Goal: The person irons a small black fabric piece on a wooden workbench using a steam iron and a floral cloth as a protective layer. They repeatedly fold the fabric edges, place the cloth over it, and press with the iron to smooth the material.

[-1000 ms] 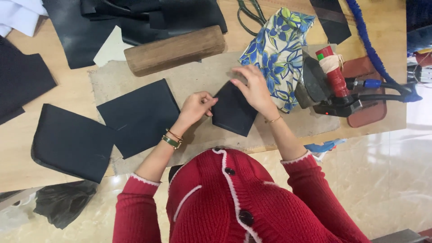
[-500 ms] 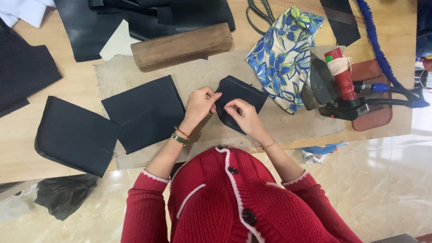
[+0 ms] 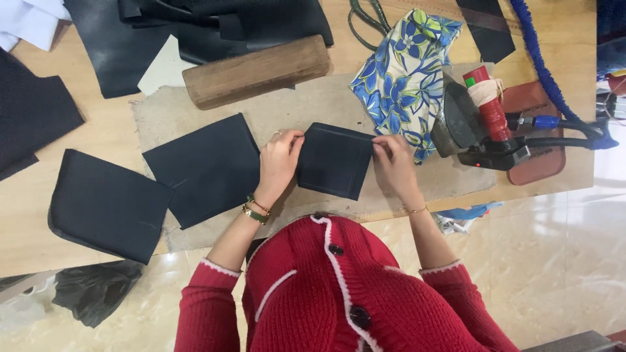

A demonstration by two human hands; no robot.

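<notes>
I see small dark square fabric piece (image 3: 334, 160) flat on grey felt mat (image 3: 313, 111) on table; left hand (image 3: 279, 164) fingers pinch left edge, right hand (image 3: 393, 163) fingers pinch right edge; I judge: keep tension even, edges aligned, clear of iron (image 3: 479, 127).

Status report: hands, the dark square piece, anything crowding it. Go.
Left hand and right hand pinch opposite edges of dark square piece, flat on grey mat. Iron and floral cloth close right.
</notes>
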